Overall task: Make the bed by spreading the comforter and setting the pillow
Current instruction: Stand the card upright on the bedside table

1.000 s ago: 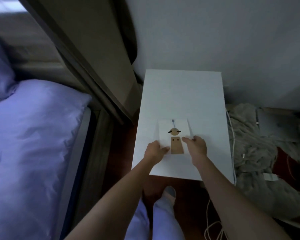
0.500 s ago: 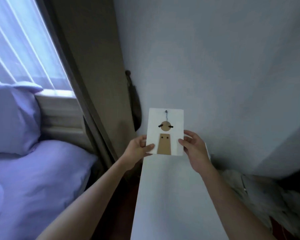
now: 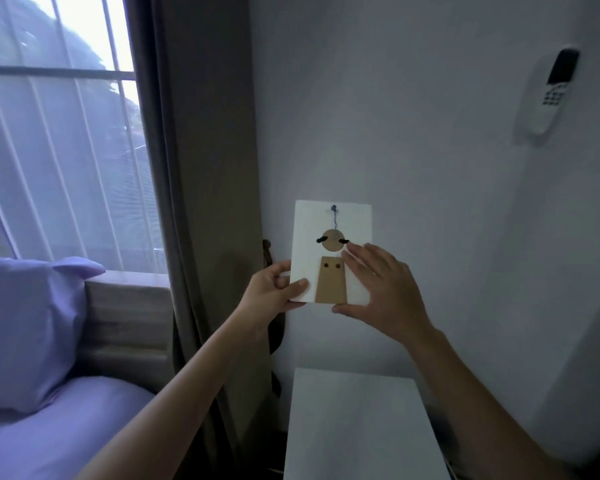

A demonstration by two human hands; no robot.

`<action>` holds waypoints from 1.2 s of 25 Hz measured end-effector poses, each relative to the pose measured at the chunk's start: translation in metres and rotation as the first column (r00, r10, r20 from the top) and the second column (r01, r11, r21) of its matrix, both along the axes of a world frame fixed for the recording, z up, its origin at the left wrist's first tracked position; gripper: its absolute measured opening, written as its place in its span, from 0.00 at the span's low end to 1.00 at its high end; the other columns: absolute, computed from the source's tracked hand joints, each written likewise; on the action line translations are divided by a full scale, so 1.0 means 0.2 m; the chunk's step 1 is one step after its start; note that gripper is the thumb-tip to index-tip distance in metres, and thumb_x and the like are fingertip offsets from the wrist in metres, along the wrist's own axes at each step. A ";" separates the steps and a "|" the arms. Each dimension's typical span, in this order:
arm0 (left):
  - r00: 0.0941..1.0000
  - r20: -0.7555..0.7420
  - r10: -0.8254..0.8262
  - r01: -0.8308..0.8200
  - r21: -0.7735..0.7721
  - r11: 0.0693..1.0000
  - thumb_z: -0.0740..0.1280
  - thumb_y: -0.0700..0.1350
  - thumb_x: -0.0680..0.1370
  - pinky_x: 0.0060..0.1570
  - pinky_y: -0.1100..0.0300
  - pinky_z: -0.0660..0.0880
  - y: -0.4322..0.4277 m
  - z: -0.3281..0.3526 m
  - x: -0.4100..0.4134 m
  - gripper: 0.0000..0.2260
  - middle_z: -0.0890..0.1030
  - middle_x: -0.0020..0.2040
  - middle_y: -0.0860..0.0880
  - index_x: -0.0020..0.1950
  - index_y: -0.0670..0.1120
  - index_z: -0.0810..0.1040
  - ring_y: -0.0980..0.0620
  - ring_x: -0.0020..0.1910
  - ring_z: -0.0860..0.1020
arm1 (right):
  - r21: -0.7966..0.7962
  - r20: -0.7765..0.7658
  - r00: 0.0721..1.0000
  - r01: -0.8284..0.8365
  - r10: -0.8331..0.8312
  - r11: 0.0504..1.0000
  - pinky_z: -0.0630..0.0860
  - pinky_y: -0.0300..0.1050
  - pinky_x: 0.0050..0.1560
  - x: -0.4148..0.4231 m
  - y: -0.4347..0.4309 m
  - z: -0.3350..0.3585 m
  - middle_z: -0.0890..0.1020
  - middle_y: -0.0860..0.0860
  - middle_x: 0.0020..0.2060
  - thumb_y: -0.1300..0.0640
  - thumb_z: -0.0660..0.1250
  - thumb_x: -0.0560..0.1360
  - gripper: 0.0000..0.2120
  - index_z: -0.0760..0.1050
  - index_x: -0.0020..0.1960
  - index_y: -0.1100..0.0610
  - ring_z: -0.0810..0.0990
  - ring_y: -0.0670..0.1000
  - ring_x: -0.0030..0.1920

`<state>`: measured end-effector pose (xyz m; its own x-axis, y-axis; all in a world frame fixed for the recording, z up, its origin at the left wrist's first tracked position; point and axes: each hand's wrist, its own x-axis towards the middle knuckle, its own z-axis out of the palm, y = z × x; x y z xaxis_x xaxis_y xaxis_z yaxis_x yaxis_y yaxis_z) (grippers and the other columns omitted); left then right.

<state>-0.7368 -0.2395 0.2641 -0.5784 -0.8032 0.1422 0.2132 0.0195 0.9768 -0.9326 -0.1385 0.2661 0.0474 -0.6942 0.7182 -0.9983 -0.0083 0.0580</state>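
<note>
Against the pale wall [image 3: 413,98] at the middle of the scene, a person holds up a white rectangular card [image 3: 309,230] that carries a brown cardboard figure [image 3: 331,284]: a round head with two black tufts, a trapezoid body with two dark dots, and a thin blue thread rising to the card's top edge. The left hand [image 3: 271,296] pinches the card's lower left corner, thumb on the front and fingers curled behind. The right hand [image 3: 385,289] lies flat over the card's right side, its fingers straight and slightly spread on the front, its thumb stretched under the bottom edge. Below the card, near the viewer, stands a white flat-topped table [image 3: 357,427]. To the left hangs a long grey-brown curtain [image 3: 201,168] beside a bright barred window [image 3: 59,150]. At the far left, a lavender fabric pillow [image 3: 32,327] stands upright against the ledge below the window, resting on a smooth lavender bed covering [image 3: 66,431]; whether that is the comforter cannot be told. High on the right, a white remote control [image 3: 548,88] sits in a wall holder.
</note>
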 end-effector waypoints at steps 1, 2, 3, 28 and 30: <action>1.000 0.002 -0.003 0.003 0.011 1.000 0.68 0.37 0.76 0.50 0.55 0.82 0.00 0.00 0.00 0.16 0.84 0.54 0.41 0.64 0.41 0.74 0.48 0.50 0.83 | 0.004 -0.009 1.000 -0.002 0.002 1.000 0.70 0.56 0.62 0.00 0.00 0.00 0.71 0.49 0.71 0.33 0.72 0.62 0.43 0.69 0.70 0.55 0.69 0.55 0.70; 1.000 0.002 -0.007 0.007 0.020 1.000 0.68 0.37 0.76 0.51 0.55 0.81 0.00 -0.01 0.01 0.16 0.84 0.54 0.41 0.64 0.41 0.74 0.48 0.50 0.83 | 0.012 -0.009 1.000 -0.004 0.004 1.000 0.71 0.55 0.61 0.00 0.00 -0.01 0.71 0.49 0.71 0.32 0.70 0.63 0.42 0.70 0.70 0.54 0.69 0.55 0.70; 1.000 0.001 -0.015 0.015 0.023 1.000 0.68 0.37 0.76 0.51 0.55 0.81 -0.01 -0.02 0.01 0.16 0.84 0.53 0.42 0.64 0.41 0.74 0.48 0.50 0.83 | 0.021 -0.002 1.000 -0.006 0.006 1.000 0.71 0.55 0.61 0.00 0.01 0.00 0.71 0.48 0.71 0.31 0.68 0.65 0.41 0.70 0.70 0.54 0.69 0.55 0.70; 0.998 0.014 0.062 -0.053 -0.336 0.940 0.65 0.42 0.79 0.59 0.58 0.77 0.24 0.03 -0.19 0.22 0.80 0.62 0.53 0.72 0.48 0.68 0.57 0.60 0.79 | -0.284 0.958 -0.157 -0.418 0.240 0.863 0.81 0.45 0.43 -0.20 0.17 0.19 0.85 0.53 0.52 0.59 0.62 0.79 0.10 0.78 0.57 0.53 0.84 0.52 0.49; 0.999 -0.037 -0.037 0.028 -0.217 0.976 0.65 0.36 0.78 0.45 0.58 0.82 0.21 0.07 -0.18 0.21 0.86 0.51 0.51 0.70 0.47 0.71 0.54 0.50 0.84 | -0.287 0.957 -0.159 -0.434 0.241 0.854 0.81 0.45 0.44 -0.20 0.17 0.19 0.85 0.53 0.52 0.60 0.62 0.78 0.11 0.77 0.58 0.54 0.84 0.53 0.50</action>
<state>-0.7728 -0.1970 0.2783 -0.5938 -0.7317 0.3346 0.2565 0.2221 0.9407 -0.9727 -0.1047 0.3040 -0.3431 -0.9127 0.2218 0.1111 -0.2739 -0.9553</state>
